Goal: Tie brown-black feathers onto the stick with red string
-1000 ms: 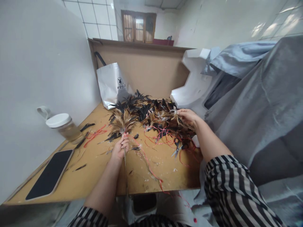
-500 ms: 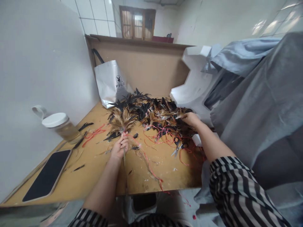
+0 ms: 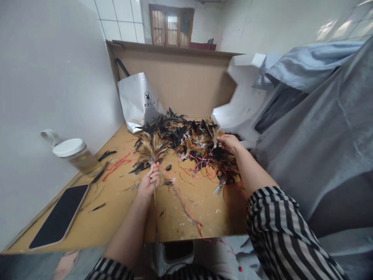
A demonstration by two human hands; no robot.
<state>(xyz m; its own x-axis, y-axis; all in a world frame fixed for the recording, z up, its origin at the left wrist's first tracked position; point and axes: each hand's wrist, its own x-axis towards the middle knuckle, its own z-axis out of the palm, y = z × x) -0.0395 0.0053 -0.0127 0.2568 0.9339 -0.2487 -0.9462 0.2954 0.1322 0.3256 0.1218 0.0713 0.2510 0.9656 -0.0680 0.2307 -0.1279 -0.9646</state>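
gripping a feather-topped stick (image 3: 152, 147) in the left hand (image 3: 149, 182), near left; pinching a tan tuft (image 3: 217, 134) at the far feather pile (image 3: 186, 138) with the right hand (image 3: 230, 143) (just shifted left), apparently freshly picked out.

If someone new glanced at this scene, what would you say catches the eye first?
Probably the heap of black and brown feathers across the back of the yellowish tabletop. Next, the fan-shaped bundle of tan feathers in the left hand, and the shiny silver bag at the back left.
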